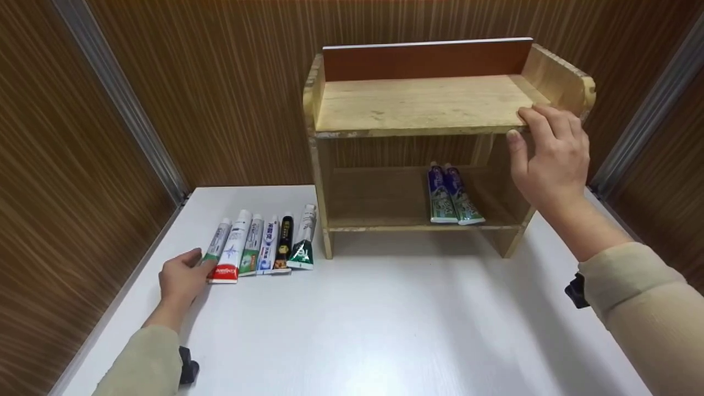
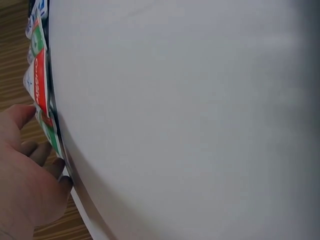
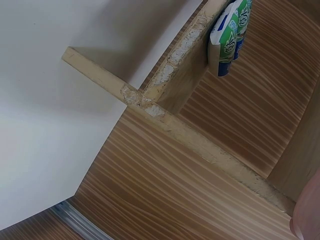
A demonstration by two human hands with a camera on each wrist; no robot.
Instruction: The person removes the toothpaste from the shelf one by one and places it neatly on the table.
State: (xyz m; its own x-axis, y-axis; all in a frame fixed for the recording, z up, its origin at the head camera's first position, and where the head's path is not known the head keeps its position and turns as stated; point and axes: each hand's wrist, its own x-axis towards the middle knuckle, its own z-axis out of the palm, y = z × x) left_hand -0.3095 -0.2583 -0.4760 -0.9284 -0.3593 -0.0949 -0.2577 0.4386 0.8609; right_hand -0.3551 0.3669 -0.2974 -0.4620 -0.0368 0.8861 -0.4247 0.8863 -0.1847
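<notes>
My left hand is at the lower end of the leftmost toothpaste tube. The thumb lies by that tube and the red-and-white Colgate tube; the loosely bent fingers are on the outer side, with a gap between thumb and fingers in the left wrist view. Several more toothpaste tubes lie side by side to the right. My right hand holds the front edge of the top board of a wooden shelf, near its right side. In the right wrist view just a bit of skin shows.
Two blue-and-green toothpaste tubes lie side by side on the lower board, towards its right. The shelf stands on a white table. Wood-patterned walls with metal corner strips enclose the table.
</notes>
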